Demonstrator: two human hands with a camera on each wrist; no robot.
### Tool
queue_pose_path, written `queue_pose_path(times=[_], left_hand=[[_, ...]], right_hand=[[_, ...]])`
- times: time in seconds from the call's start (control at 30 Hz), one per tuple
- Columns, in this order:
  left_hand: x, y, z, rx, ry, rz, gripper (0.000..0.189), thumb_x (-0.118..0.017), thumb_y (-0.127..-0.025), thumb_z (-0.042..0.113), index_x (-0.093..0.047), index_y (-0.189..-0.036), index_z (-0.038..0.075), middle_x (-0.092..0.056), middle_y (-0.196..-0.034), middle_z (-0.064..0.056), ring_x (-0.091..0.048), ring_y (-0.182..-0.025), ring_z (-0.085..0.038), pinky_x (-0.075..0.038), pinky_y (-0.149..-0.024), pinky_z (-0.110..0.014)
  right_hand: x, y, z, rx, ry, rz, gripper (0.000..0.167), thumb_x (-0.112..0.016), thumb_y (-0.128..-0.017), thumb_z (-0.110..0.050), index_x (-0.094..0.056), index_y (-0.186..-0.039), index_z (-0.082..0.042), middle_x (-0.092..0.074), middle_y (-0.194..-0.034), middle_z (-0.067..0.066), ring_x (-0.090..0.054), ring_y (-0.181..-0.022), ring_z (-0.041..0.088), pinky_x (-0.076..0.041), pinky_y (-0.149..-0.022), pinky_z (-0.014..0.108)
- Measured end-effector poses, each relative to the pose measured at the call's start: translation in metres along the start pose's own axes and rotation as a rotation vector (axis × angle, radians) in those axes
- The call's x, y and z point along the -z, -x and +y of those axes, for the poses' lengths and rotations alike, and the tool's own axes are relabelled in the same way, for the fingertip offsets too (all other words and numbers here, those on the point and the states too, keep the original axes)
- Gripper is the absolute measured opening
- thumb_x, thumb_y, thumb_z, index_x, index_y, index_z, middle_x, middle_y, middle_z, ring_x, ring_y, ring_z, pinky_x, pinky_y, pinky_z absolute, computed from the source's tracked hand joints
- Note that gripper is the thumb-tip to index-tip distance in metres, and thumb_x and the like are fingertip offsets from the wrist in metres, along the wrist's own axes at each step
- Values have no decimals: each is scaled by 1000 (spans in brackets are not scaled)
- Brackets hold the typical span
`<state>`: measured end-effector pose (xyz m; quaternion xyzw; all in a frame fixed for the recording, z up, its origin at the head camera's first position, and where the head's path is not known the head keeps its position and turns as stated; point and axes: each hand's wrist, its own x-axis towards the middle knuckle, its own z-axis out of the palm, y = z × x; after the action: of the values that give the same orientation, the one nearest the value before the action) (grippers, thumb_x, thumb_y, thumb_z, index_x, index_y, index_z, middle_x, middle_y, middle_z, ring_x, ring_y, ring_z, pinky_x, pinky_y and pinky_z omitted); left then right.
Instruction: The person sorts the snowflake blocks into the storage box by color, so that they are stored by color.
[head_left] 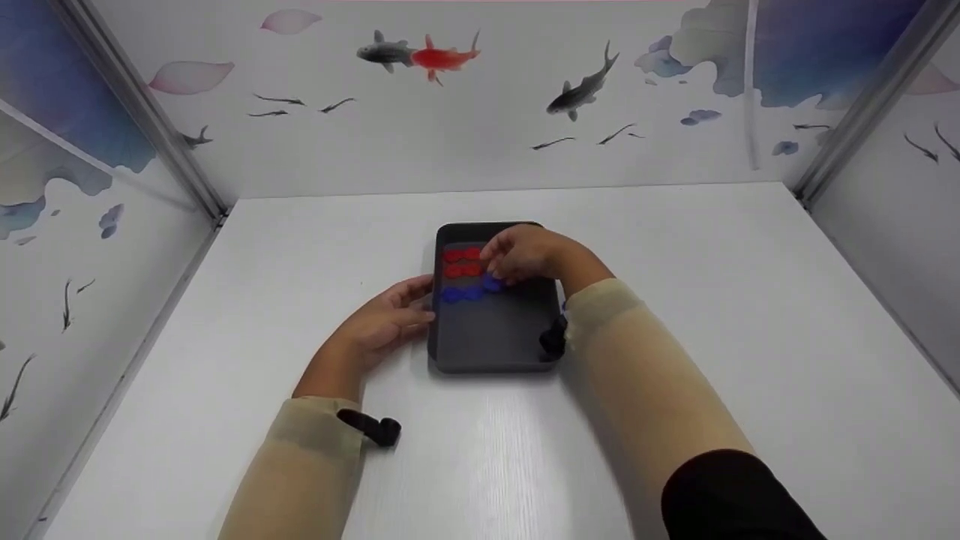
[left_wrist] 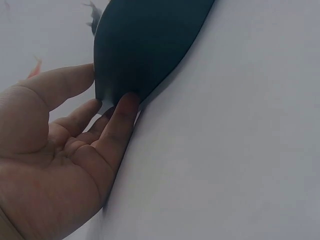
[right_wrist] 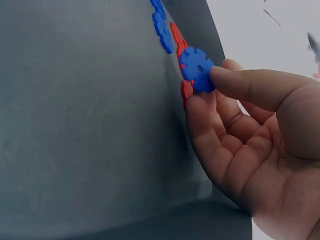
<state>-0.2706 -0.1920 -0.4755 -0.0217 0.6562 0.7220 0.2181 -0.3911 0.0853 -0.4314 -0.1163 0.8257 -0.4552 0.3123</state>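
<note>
A dark grey rectangular tray [head_left: 495,337] lies on the white table. My right hand [head_left: 525,253] is over its far right part and pinches a blue notched plastic disc [right_wrist: 196,70] between thumb and fingers. Flower-like red discs [head_left: 463,262] lie in two rows at the tray's far end, partly hidden by that hand. Nearer me, two blue discs [head_left: 462,293] lie side by side at the left. My left hand [head_left: 386,319] rests beside the tray, its thumb and fingertips against the outer left wall [left_wrist: 135,55].
A white table [head_left: 225,360] surrounds the tray, with printed fish panels [head_left: 480,120] behind it and at both sides. A black wrist device [head_left: 375,427] juts from the left sleeve; another [head_left: 553,337] overlaps the tray's right edge. A sliver of blue shows beside the right sleeve.
</note>
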Motion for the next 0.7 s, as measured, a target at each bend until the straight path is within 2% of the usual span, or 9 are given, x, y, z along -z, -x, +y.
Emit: queue_pose_path(times=[0.13,0.37,0.7], left_hand=[[0,0,1,-1,-3,-2,77,-71,-95,-6,-44,-162,19,-40,-172,-1,-46,-154,-22,-46,-122,-41],[1,0,-1,-3,-1,-5,78,-71,-95,-6,-42,-164,17,-38,-173,-2,-45,-156,-23,-46,-121,-40],[1,1,0,0,-27,-2,77,-72,-96,-2,-42,-163,20,-39,-172,-1,-44,-157,-21,-45,-123,-40]], right_hand=[[-2,-2,0,-3,64,-4,30,-75,-95,-1,-73,-123,-10,-74,-111,5,-69,-93,18,-62,-88,37],[-3,-2,3,-14,86,27,24,-78,-96,-11,-76,-120,-13,-74,-115,5,-71,-95,19,-62,-87,35],[-2,-1,2,27,13,69,32,-79,-96,-13,-75,-127,-12,-77,-118,8,-74,-100,20,-63,-93,37]])
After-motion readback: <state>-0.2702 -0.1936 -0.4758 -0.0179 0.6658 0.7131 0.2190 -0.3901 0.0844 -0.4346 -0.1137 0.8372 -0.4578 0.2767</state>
